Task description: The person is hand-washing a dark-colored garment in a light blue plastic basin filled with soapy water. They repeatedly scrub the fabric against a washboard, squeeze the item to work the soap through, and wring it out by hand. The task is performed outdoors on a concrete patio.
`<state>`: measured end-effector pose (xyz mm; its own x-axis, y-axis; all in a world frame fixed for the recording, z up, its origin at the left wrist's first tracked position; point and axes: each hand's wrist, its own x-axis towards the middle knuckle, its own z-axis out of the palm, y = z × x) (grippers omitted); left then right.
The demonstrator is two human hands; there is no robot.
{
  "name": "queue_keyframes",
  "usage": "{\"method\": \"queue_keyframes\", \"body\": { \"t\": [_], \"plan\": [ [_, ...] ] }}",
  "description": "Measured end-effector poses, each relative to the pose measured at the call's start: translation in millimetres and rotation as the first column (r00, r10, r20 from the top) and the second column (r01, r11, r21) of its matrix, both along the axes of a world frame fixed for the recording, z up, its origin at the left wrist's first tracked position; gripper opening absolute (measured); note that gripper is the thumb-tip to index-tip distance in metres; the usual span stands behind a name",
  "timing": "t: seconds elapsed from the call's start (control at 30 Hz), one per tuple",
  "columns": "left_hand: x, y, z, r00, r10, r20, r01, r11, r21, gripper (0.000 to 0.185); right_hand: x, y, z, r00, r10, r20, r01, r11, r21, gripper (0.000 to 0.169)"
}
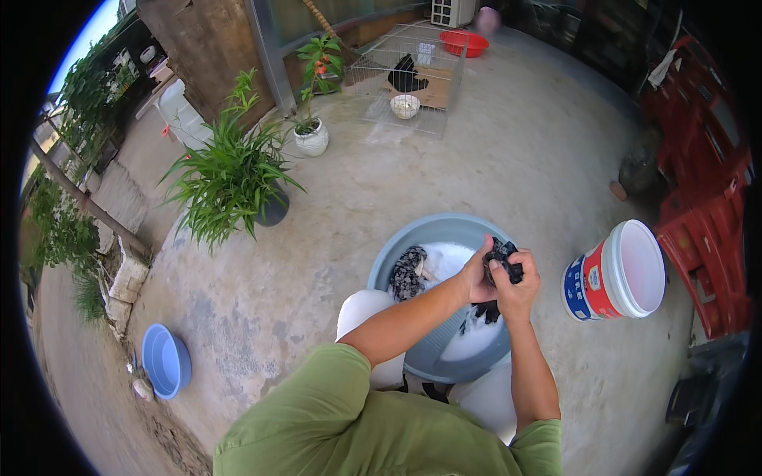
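A wide blue-grey plastic basin (396,253) with a ridged washboard slope stands on the ground right before me. White suds (449,256) float in it, and a dark patterned cloth (408,275) lies bunched on its left side. Above the basin both my hands squeeze a wet, dark patterned piece of fabric (503,257). My left hand (478,276) grips it from the left and below. My right hand (517,285) is closed around its right side. A dark end of cloth (489,311) shows beneath my hands, partly in the suds.
On the right stands a white plastic bucket (640,268) with a printed label, near a red vehicle (702,178). A blue basin (166,363) sits far left. Potted plants (232,166), a wire cage (411,77) holding a dark animal, and a red basin (467,43) stand farther off.
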<state>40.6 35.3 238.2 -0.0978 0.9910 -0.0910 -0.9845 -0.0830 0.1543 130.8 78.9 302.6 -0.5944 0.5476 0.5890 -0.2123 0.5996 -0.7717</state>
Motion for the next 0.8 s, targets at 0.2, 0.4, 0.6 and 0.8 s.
{"method": "queue_keyframes", "body": {
  "t": [0.2,0.4,0.6,0.8],
  "plan": [
    [-11.2,14.8,-40.3,0.978,0.193,-0.085,-0.194,0.981,0.003,0.019,-20.7,11.7,-26.2,0.96,-0.16,0.23,0.12,0.977,0.178,0.024],
    [-7.6,15.5,-31.3,0.913,0.307,-0.27,-0.38,0.879,-0.287,0.029,-21.5,57.5,-48.8,0.955,-0.213,0.207,0.219,0.976,-0.009,0.022],
    [-44.6,7.4,-64.3,0.974,0.202,-0.106,-0.214,0.97,-0.116,0.03,-20.6,-31.9,-31.6,0.995,-0.01,0.103,-0.038,0.892,0.451,0.023],
    [3.4,15.1,-20.9,0.923,0.268,-0.277,-0.343,0.899,-0.273,0.015,-21.5,82.0,-72.4,0.923,-0.266,0.277,0.315,0.938,-0.147,0.025]
  ]
}}
